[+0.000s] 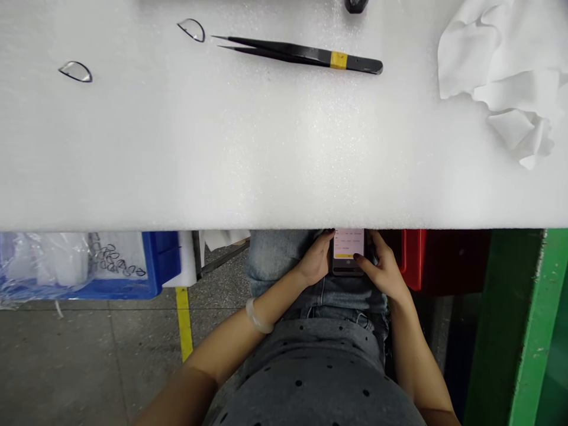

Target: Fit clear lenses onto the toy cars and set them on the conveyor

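Note:
Below the table's front edge, over my lap, a smartphone with a lit screen is held between both hands. My left hand grips its left side, the fingers partly behind it. On the other side my right hand holds the phone, its thumb on the lower part of the screen by a yellow bar. The table edge hides the top of the phone. Black tweezers with a yellow band lie on the white foam tabletop. Left of them rest two small dark-rimmed, leaf-shaped clear pieces, one near the tips.
A crumpled white cloth lies at the tabletop's right. Under the edge on the left is a blue tray with plastic bags and several small rimmed pieces. A red bin and a green post stand on the right.

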Available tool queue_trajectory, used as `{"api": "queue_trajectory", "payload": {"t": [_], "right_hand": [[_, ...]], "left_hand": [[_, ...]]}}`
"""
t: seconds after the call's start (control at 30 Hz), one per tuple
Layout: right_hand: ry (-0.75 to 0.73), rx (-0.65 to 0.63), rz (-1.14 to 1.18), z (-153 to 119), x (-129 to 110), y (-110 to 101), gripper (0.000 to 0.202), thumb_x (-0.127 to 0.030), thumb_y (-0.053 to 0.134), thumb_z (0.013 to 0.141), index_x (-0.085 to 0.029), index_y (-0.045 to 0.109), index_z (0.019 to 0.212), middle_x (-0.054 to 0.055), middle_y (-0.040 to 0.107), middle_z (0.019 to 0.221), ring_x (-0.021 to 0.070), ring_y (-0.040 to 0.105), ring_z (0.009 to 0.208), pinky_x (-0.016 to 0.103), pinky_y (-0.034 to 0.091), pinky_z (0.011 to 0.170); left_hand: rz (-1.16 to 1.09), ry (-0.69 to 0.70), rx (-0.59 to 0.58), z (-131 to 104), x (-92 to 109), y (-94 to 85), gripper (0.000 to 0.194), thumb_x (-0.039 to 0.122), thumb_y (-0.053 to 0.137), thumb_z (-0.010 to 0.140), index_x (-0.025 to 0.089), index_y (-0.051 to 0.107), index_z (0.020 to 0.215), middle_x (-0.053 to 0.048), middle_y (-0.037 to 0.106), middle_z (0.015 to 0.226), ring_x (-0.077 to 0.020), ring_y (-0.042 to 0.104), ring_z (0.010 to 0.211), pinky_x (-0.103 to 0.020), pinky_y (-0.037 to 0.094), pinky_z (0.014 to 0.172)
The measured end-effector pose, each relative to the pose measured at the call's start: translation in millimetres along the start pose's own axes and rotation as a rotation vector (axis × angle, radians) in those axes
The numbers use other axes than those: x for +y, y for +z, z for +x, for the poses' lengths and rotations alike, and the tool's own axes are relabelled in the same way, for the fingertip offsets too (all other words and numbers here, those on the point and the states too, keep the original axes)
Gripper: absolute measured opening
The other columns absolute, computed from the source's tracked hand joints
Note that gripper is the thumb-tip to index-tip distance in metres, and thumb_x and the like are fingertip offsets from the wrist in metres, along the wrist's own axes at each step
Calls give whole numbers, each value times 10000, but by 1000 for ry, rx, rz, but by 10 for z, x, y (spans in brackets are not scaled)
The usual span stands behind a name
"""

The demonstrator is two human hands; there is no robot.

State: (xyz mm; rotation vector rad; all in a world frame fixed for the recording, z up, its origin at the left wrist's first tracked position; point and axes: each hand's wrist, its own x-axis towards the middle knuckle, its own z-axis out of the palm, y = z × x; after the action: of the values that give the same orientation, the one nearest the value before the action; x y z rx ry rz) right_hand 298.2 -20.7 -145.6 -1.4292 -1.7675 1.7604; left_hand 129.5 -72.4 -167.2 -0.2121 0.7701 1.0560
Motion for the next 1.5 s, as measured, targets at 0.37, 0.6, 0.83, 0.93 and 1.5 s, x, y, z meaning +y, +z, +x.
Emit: {"api": "queue_trajectory", "payload": {"t": [0.37, 0.6, 0.83, 0.93, 1.5], "right_hand": [[54, 2, 143, -18, 81, -2, 517, -326, 578, 900, -257, 511, 1408, 93, 553, 1473, 287, 507, 1365, 525, 375, 1166], [47, 11, 137, -8, 69, 2, 499, -323, 556, 911, -260, 527, 1406, 76, 547, 1487, 288, 490, 1385, 499, 369, 1166], [67, 21, 137, 6, 45, 3, 486, -298, 553, 906, -247, 531, 1389, 86, 584, 1434, 287, 503, 1367, 496, 390, 1140], [65, 26, 130, 13, 54, 7, 480, -290, 555, 905, -238, 533, 1381, 90, 587, 1428, 285, 518, 1350, 488, 398, 1129], [143, 135, 67, 146, -85, 77, 272, -433, 531, 903, -203, 648, 990, 70, 731, 978, 248, 655, 890, 364, 507, 776]], "left_hand": [[-18, 15, 10, 0, -9, 3, 633, 547, 786, 722, 158, 684, 1211, -122, 724, 1180, -371, 554, 1294, -469, 421, 1094], [4, 21, 35, -14, 15, 40, 562, 549, 795, 698, 165, 719, 1101, -115, 724, 1187, -373, 537, 1311, -474, 405, 1106], [3, 35, 18, -7, 24, 90, 554, 539, 798, 685, 162, 720, 1084, -108, 742, 1133, -377, 526, 1322, -483, 410, 1099], [7, 32, 23, -8, 25, 93, 575, 550, 805, 671, 159, 716, 1083, -111, 743, 1126, -381, 529, 1317, -485, 413, 1096], [5, 65, 58, 10, -16, 68, 537, 562, 782, 714, 156, 713, 1060, -119, 734, 1158, -366, 502, 1351, -473, 384, 1128]]}}
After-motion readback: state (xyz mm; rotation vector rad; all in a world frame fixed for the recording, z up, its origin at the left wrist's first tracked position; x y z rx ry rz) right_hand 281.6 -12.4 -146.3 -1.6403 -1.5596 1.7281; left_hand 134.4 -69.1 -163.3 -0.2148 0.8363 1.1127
